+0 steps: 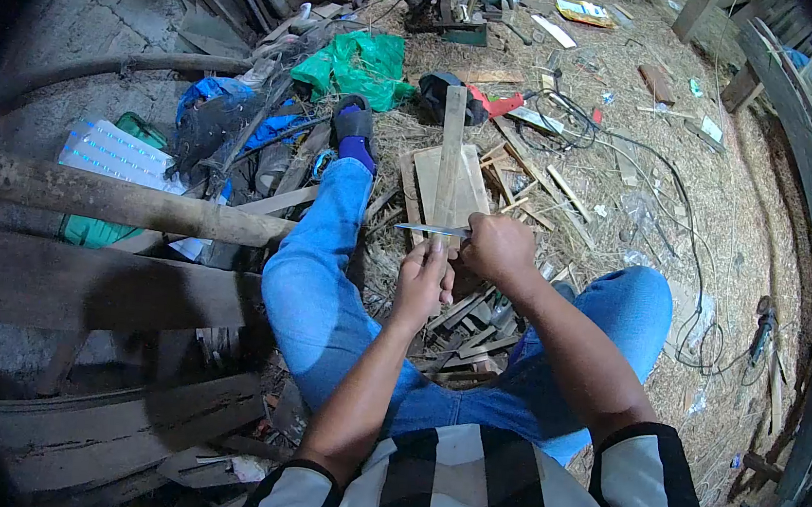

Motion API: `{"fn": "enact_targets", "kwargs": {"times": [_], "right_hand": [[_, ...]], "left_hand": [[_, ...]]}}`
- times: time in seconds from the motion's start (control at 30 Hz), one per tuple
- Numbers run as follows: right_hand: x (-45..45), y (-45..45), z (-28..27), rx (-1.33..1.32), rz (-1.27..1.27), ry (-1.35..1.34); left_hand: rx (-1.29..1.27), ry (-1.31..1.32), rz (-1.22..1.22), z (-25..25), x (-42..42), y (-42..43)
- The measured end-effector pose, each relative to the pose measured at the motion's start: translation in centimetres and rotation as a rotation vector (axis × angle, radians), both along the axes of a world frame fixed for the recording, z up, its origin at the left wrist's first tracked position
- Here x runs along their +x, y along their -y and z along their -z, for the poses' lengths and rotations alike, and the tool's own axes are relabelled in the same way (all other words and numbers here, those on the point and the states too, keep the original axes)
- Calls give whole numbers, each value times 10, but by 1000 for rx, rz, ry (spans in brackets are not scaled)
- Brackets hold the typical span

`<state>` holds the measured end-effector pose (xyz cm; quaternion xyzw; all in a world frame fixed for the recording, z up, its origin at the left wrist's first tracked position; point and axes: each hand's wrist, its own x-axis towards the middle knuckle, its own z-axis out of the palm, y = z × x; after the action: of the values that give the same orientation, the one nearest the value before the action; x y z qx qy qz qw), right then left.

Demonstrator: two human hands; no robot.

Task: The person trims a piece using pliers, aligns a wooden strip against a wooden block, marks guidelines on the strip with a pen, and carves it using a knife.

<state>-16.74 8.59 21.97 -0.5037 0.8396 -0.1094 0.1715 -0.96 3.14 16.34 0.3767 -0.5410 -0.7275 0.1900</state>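
Observation:
My right hand (499, 251) is closed round the handle end of a knife (426, 228), whose thin blade points left. Its handle is mostly hidden by the fingers. Close below the blade, my left hand (421, 282) is closed with its thumb up near the metal. A long flat wooden strip (452, 145) runs straight away from my left hand, its near end hidden behind the blade and fingers. Beneath the strip is a flat wooden board (469, 186).
Wood scraps (476, 334) lie between my legs. Ahead are a green plastic bag (361, 65) and a red-handled tool (501, 103). A black cable (672, 177) crosses the straw-strewn floor on the right. A wooden pole (128, 199) and planks (110, 286) are at my left.

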Motion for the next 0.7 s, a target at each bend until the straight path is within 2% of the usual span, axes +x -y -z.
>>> {"fn": "enact_targets", "kwargs": {"times": [0.07, 0.17, 0.5, 0.57, 0.7], "right_hand": [[0, 1, 2, 0, -17, -2], [0, 0, 1, -2, -38, 0], [1, 4, 3, 35, -53, 9], [3, 5, 5, 46, -35, 25], [0, 4, 14, 60, -28, 16]], "left_hand": [[-31, -126, -21, 9, -2, -4], [54, -18, -12, -23, -3, -8], [-15, -58, 14, -6, 1, -3], [-99, -30, 3, -12, 1, -6], [13, 5, 3, -5, 3, -8]]}}
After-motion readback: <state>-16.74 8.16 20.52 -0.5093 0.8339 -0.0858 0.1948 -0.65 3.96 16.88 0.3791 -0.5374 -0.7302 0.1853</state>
